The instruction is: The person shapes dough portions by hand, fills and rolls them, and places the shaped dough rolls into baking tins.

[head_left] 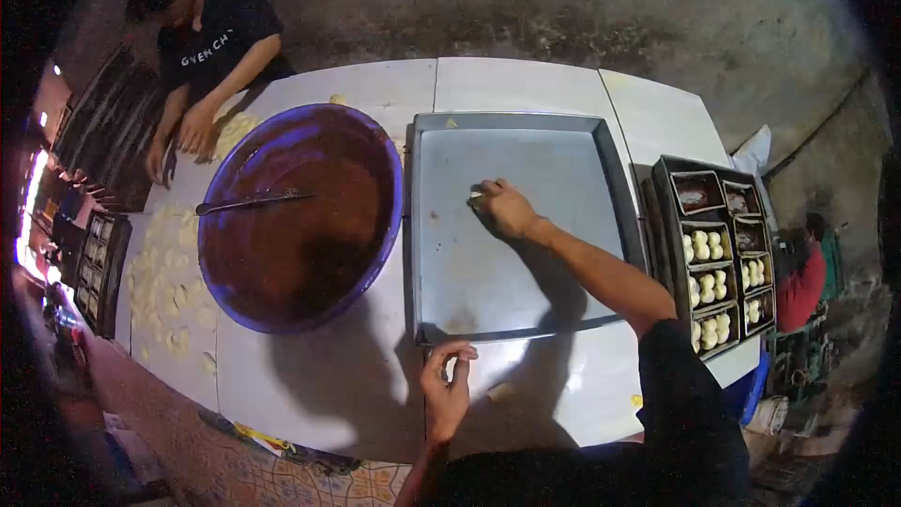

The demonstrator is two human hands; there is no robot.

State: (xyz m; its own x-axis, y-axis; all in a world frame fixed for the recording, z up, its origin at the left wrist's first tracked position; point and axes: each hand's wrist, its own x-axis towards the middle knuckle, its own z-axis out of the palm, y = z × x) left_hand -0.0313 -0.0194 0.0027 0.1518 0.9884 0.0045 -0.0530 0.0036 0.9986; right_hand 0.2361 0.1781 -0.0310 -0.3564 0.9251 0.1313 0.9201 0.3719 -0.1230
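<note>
A large shallow metal baking tray [526, 305] lies on the table in front of me. My right hand [507, 208] is closed over the tray's middle, with a small pale piece [476, 195] pinched at its fingertips; its kind is too small to tell. Specks dot the tray's bottom. By the tray's near left corner, my left hand [446, 391] is raised with curled fingers, its thumb and forefinger apart and nothing visible between them. Left of the tray stands a big purple basin [394, 225] with a brown filling [319, 216] inside. A long spoon-like utensil [253, 202] rests across its rim.
Flattened pale dough pieces [174, 282] cover the table's left side. At the far left corner, a co-worker [221, 47] in a dark shirt handles more dough [235, 136]. Dark loaf tins [709, 235], several with dough balls, stand on the right. Another person [802, 286] sits beyond.
</note>
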